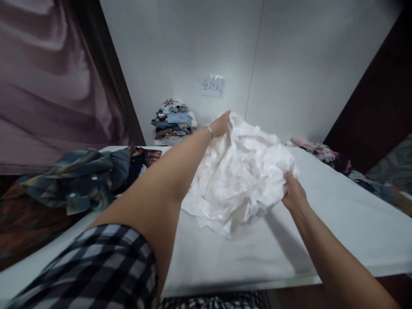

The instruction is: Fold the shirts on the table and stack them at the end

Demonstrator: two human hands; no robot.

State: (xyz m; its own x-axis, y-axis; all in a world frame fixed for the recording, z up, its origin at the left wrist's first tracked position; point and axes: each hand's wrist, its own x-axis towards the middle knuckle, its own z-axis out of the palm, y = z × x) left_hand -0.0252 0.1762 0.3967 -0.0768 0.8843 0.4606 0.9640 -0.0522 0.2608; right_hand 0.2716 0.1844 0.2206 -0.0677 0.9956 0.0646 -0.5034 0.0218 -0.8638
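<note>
A crumpled white garment is held up between my two hands over the white table; which kind of garment it is, I cannot tell. My left hand reaches far forward and grips its upper left edge, with a bracelet at the wrist. On the other side, my right hand pinches the right edge of the cloth, its fingertips partly hidden in the folds. The lower folds hang close to the tabletop, and a shadow falls on the table below my right hand.
Several folded clothes form a stack at the back, below a handwritten sign on the wall. Loose plaid shirts lie along the left edge. More clothes lie along the right edge. A pink curtain hangs at left.
</note>
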